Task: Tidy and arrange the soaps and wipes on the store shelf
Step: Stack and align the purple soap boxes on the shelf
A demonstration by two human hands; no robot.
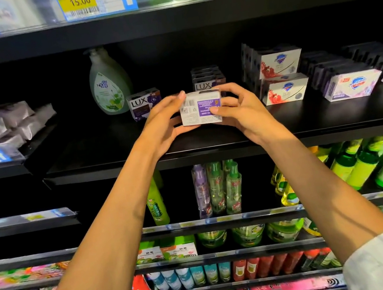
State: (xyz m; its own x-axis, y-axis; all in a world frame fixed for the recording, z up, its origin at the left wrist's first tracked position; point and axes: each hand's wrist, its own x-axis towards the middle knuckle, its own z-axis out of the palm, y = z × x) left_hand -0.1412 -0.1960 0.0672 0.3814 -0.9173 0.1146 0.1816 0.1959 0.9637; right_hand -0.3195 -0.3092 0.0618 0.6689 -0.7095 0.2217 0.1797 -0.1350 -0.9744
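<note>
Hands are meeting around a small white-and-purple cardboard soap box (201,107), which is being held just above the bare front of the black metal store shelf (112,154). The left hand (165,121) is gripping its left end, fingers curling over the top and thumb underneath, while the right hand (235,109) is pinching the right end, thumb lying across the printed panel. That panel, with barcode and small text, is facing the camera, so the box is probably being turned to show its branded front before it is set down. Just behind it, a purple LUX soap box (144,103) is standing at a slant beside a pale green pump bottle of hand wash (108,82), and a dark stack of further LUX boxes (206,78) is sitting behind the right fingers; the held box likely belongs with these. White-and-red Safeguard soap boxes (281,71) are stacked further right, and grey wipe packs (1,123) are lying loosely heaped on the neighbouring shelf at far left.
</note>
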